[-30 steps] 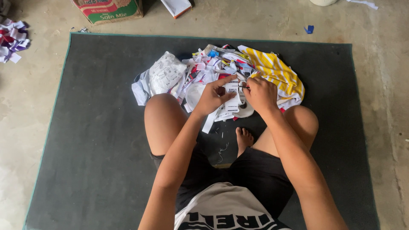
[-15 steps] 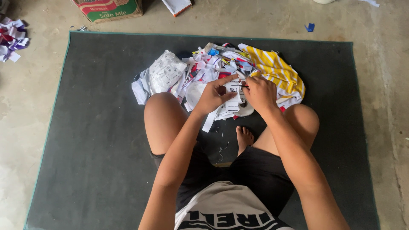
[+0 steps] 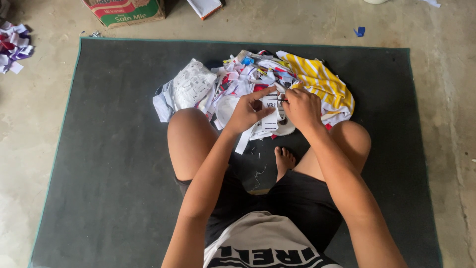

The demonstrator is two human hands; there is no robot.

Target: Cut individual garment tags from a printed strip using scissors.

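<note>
Far to my left, on the bare concrete floor (image 3: 34, 124), lies a small heap of purple and white scraps (image 3: 14, 47), well apart from where I sit. Up past it stands a cardboard box (image 3: 126, 10) in red and green, off the dark mat (image 3: 99, 149) that I sit on with my legs folded, so my knees frame the work and keep it within easy reach.

Between my knees and beyond them spreads the pile of fabric labels and clippings (image 3: 238, 79), with a white printed cloth piece (image 3: 191, 87) at its left edge. My left hand (image 3: 245, 111) is closed in a pinch on a white label (image 3: 270, 106) with dark print, thumb on top, holding it upright above the pile so its right edge faces the other hand. My right hand (image 3: 301, 106) is curled tight just beside that edge, fingertips touching it; something thin and dark seems to sit between those fingers, perhaps a small tool or a thread, but it is too small for me to tell.

Right of my hands, a yellow-and-white striped cloth (image 3: 322, 82) drapes over the pile's far side. Loose bits of thread (image 3: 258, 173) lie on the mat near my foot (image 3: 284, 160). A blue scrap (image 3: 360, 31) sits alone on the concrete beyond.
</note>
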